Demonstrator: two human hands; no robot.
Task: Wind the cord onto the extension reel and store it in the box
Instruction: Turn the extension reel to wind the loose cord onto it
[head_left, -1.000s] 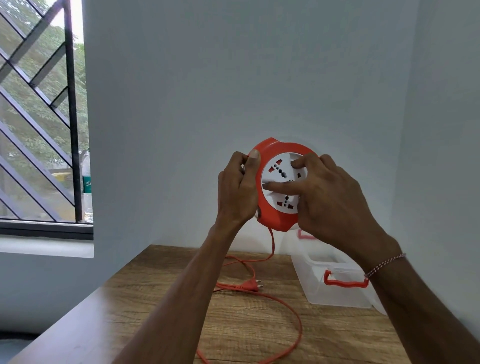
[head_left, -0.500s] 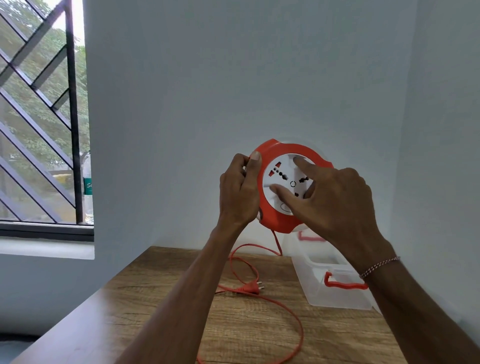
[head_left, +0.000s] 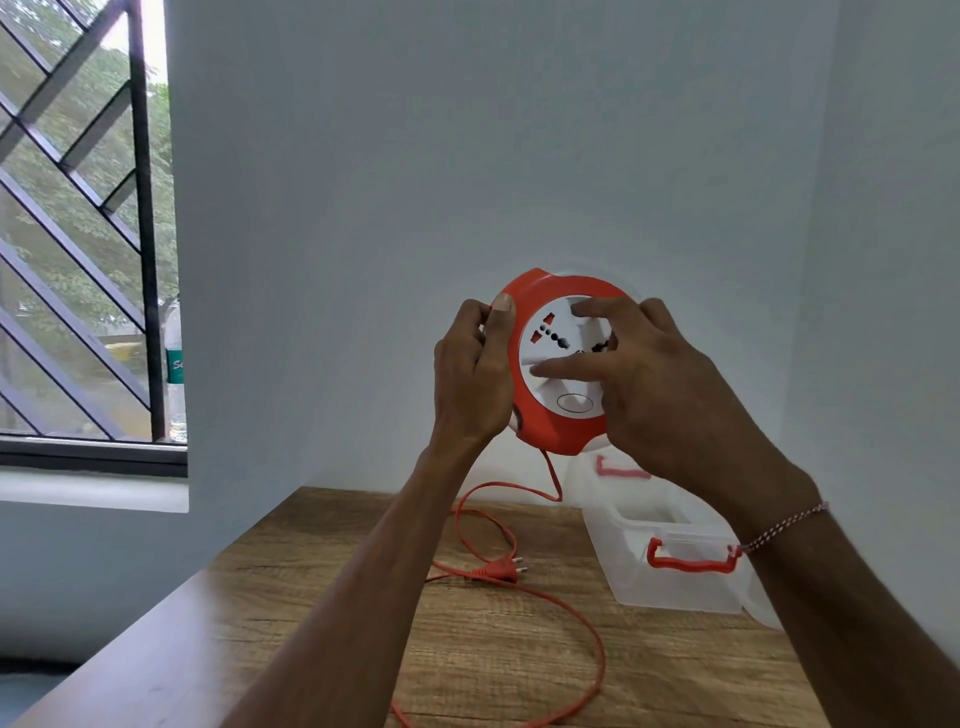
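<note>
Gripping the orange extension reel (head_left: 545, 431) by its left rim, our left hand (head_left: 470, 379) curls its fingers behind the housing with the thumb laid along the front edge. We hold the reel upright in the air above the wooden table (head_left: 467, 649), its white socket face (head_left: 550, 353) turned toward us. Our right hand (head_left: 660, 384) rests on that face: the index finger reaches to the upper part of the white disc, the thumb lies across its lower half, and the remaining fingers curl over the right rim. A thin braided bracelet (head_left: 784, 525) circles the right wrist.

From the bottom of the reel the orange cord (head_left: 597, 644) hangs down, loops on the tabletop and runs off toward the near edge; its two-pin plug (head_left: 498, 571) lies flat on the wood, apart from the reel. To the right, a clear plastic box (head_left: 675, 587) with red handles stands open on the table against the wall.

At the window (head_left: 78, 234) on the left stands a bottle (head_left: 175, 384) with a green label; we can read only "Se" on it.
</note>
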